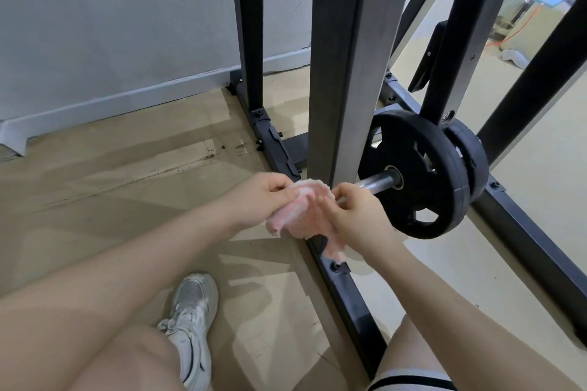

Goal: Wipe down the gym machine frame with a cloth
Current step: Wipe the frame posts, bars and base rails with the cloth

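Note:
A pink and white cloth (pixel 298 216) hangs between both my hands, just in front of the machine's thick grey upright post (pixel 343 57). My left hand (pixel 257 200) pinches the cloth's upper left edge. My right hand (pixel 359 216) pinches its right edge, close to the steel peg (pixel 376 182). The cloth is held apart from the post, low near the black base rail (pixel 349 295). Part of the cloth is hidden behind my right hand.
Two black weight plates (pixel 422 178) sit on the peg right of the post. More black frame bars (pixel 451 41) rise behind. My white shoe (pixel 193 320) stands on the tan floor (pixel 111 184). A grey wall (pixel 111 25) is at the left.

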A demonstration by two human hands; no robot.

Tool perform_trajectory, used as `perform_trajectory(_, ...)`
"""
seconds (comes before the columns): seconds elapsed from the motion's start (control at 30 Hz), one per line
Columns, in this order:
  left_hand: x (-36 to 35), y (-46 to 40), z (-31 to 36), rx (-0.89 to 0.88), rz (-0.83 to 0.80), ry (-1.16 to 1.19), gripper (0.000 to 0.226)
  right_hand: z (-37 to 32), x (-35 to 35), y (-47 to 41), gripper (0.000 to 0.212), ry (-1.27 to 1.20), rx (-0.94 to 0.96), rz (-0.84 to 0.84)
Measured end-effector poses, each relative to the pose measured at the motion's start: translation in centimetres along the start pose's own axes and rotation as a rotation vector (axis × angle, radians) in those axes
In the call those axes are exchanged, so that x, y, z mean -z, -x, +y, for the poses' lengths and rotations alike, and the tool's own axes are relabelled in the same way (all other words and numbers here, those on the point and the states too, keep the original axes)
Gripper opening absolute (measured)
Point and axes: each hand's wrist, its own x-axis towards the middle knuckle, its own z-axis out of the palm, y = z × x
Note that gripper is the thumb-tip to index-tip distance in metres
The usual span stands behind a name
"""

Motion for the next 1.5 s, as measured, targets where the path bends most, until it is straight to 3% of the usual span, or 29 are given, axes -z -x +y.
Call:
perform_trajectory(0.07, -1.5, 0.1, 0.7, 0.066, -0.048, 0.121, 0.033, -0.5, -0.7, 0.4, 0.022, -0.202, -0.028, -0.058)
perform_trajectory(0.13, -1.9, 0.3, 1.0, 0.085, -0.055, 0.150, 0.040, -1.1, -0.5, 1.0, 0.012, -0.491, -0.045, -0.273)
perform_trajectory(0.2, -1.3, 0.4, 0.9, 0.042, -0.044, 0.101, 0.028, -1.4, 0.8, 1.5, 0.022, -0.733, -0.033, -0.466)
perform_trajectory(0.23, -1.0, 0.5, 0.9, 0.013, -0.058, 0.099, 0.016, -1.2, 1.3, 1.5, 0.024, -0.759, -0.008, -0.457)
perform_trajectory(0.33, -0.2, 0.8, 1.6, -0.059, -0.136, 0.127, 0.013, 1.4, 1.2, 0.7, 0.018, -0.620, 0.102, -0.110)
perform_trajectory(0.37, 0.1, 0.9, 1.9, -0.084, -0.152, 0.128, 0.016, 2.3, 0.9, 0.5, 0.011, -0.608, 0.145, -0.084)
perform_trajectory(0.47, 1.5, 1.1, 2.8, -0.166, -0.189, 0.049, 0.015, 4.3, -0.5, 0.5, 0.050, -0.500, 0.274, -0.324)
perform_trajectory(0.5, 2.0, 1.1, 2.9, -0.186, -0.189, 0.015, 0.016, 4.5, -0.9, 0.4, 0.051, -0.412, 0.272, -0.389)
perform_trajectory(0.57, 2.7, 1.1, 2.9, -0.195, -0.162, -0.016, 0.021, 4.3, -1.3, -0.2, 0.034, -0.269, 0.231, -0.419)
perform_trajectory(0.67, 2.9, 1.1, 2.3, -0.262, -0.112, -0.066, 0.017, 3.6, -1.6, -0.9, 0.032, -0.285, 0.112, -0.372)
perform_trajectory(0.83, 1.5, 0.6, 0.9, -0.708, 0.027, -0.477, 0.023, 2.4, -1.3, -1.1, 0.027, -0.935, -0.300, -0.425)
perform_trajectory(0.93, -0.3, 0.3, -0.3, -0.919, 0.016, -0.753, 0.028, 1.8, -0.4, -0.2, 0.037, -1.449, -0.366, -0.510)
perform_trajectory(1.0, -0.9, 0.2, -0.6, -0.947, -0.011, -0.876, 0.031, 1.8, -0.1, 0.2, 0.049, -1.595, -0.314, -0.554)
perform_trajectory(1.07, -0.7, 0.5, -0.1, -0.907, -0.116, -0.855, 0.033, 2.0, -0.3, 0.5, 0.050, -1.428, -0.243, -0.580)
perform_trajectory(1.13, -0.1, 0.9, 0.6, -0.842, -0.188, -0.668, 0.033, 1.6, -0.2, 0.7, 0.040, -1.239, -0.279, -0.419)
perform_trajectory(1.17, 0.3, 1.0, 1.1, -0.818, -0.138, -0.566, 0.031, 1.5, 0.3, 0.9, 0.035, -1.185, -0.281, -0.293)
perform_trajectory(1.27, 1.5, 0.1, 2.5, -0.649, 0.233, -0.247, 0.024, 0.5, 3.4, 2.2, 0.024, -0.915, -0.093, 0.206)
perform_trajectory(1.33, 1.5, -0.9, 4.4, -0.493, 0.358, 0.054, 0.025, -1.1, 5.7, 2.5, 0.009, -0.633, 0.138, 0.608)
perform_trajectory(1.37, 1.2, -1.4, 5.5, -0.448, 0.368, 0.186, 0.030, -2.2, 6.4, 2.2, 0.006, -0.476, 0.297, 0.716)
perform_trajectory(1.43, 0.5, -2.2, 7.2, -0.410, 0.341, 0.344, 0.037, -3.6, 6.5, 0.5, 0.004, -0.203, 0.593, 0.792)
perform_trajectory(1.5, -0.2, -2.5, 7.8, -0.414, 0.284, 0.418, 0.037, -3.9, 5.6, -1.9, 0.017, 0.097, 0.840, 0.777)
